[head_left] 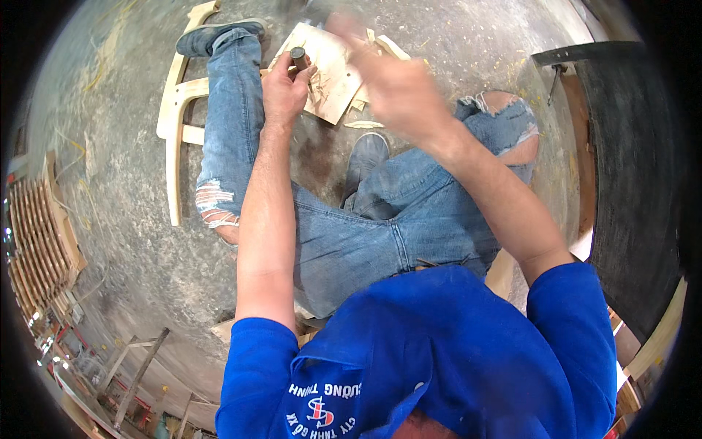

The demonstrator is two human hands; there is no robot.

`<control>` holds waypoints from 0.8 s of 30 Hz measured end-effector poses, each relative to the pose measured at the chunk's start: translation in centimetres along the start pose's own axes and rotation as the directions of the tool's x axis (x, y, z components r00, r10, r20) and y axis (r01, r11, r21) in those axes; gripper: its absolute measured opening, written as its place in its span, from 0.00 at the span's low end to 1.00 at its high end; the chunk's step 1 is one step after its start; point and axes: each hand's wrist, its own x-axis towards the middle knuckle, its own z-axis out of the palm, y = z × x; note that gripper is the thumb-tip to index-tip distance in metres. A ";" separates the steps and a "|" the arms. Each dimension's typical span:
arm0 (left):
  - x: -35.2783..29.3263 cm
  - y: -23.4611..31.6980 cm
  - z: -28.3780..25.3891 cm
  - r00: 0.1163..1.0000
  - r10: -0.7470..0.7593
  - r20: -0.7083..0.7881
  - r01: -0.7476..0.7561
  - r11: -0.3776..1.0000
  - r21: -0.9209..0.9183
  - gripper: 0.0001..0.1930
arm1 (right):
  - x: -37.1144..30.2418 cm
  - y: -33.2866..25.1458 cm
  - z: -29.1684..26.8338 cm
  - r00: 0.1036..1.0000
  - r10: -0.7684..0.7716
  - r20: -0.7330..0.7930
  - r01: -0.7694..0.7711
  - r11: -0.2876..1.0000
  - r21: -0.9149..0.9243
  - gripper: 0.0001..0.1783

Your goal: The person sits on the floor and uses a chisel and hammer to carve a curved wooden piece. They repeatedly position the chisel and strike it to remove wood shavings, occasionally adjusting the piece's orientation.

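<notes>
Left hand point(285, 88) closed around dark cylindrical tool point(298, 57), tip set on pale wooden panel point(329, 77) just beyond fingers. Right hand point(395, 88) raised above panel, motion-blurred; grip cannot be told. Panel propped over person's jeans point(351, 234), near shoe point(365, 157). Curved wooden frame point(175, 117) lies on concrete floor point(131, 241) left of hands. Risk judged: blurred hand's blow misplaced, left fingers struck or panel shifted, since panel is unclamped.

I see a bright, evenly lit fisheye view with soft shadows, black corners, edges bending at the rim, and my right hand point(391, 80) smeared by motion blur.
</notes>
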 end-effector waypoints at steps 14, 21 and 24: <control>0.4 1.5 -1.2 0.998 -0.057 0.012 0.055 0.988 0.148 0.11 | 4.3 -0.1 -2.1 0.977 0.026 -0.212 0.081 0.873 0.481 0.33; 0.7 -1.1 -0.3 0.970 -0.134 -0.205 0.150 0.987 0.063 0.08 | 1.4 1.6 -0.7 0.824 0.547 0.147 -0.515 0.615 0.597 0.32; 2.0 -5.6 -3.4 0.817 -0.505 -0.280 0.388 0.839 -0.382 0.07 | 1.7 1.5 -1.1 0.792 0.585 0.174 -0.537 0.533 0.653 0.33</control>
